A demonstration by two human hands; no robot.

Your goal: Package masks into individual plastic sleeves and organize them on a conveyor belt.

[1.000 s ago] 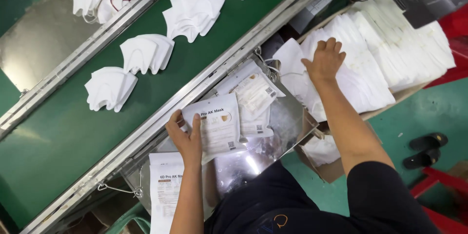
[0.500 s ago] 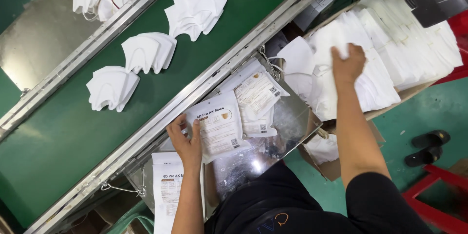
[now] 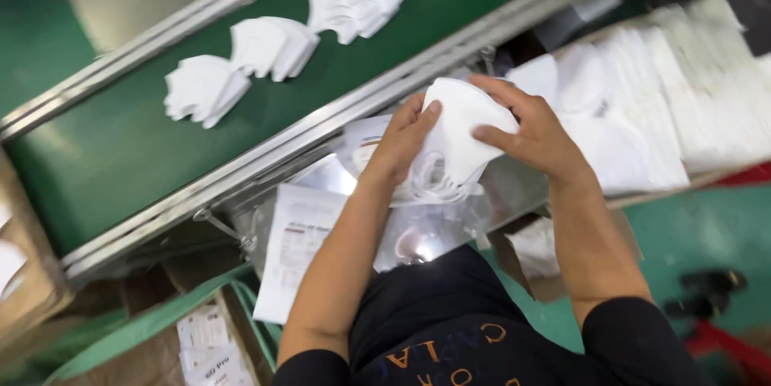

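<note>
A folded white face mask (image 3: 459, 125) with white ear loops hanging below it is held between both hands above a shiny metal work tray (image 3: 514, 185). My left hand (image 3: 401, 141) grips its left edge. My right hand (image 3: 526, 129) holds its right side and top. A clear plastic pouch (image 3: 426, 189) lies under the mask, against my left hand; whether that hand also holds it is unclear. A white printed sheet (image 3: 297, 245) rests on the tray beside my left forearm.
A green conveyor belt (image 3: 120, 145) with metal rails carries several stacks of white masks (image 3: 205, 89). A cardboard box of flat white masks (image 3: 675, 97) sits at the right. Another box with printed packs (image 3: 205, 346) stands at the lower left.
My right hand came back from the mask box at the right with a mask. My left hand left the printed pouch and took the mask's other side. The camera view has shifted.
</note>
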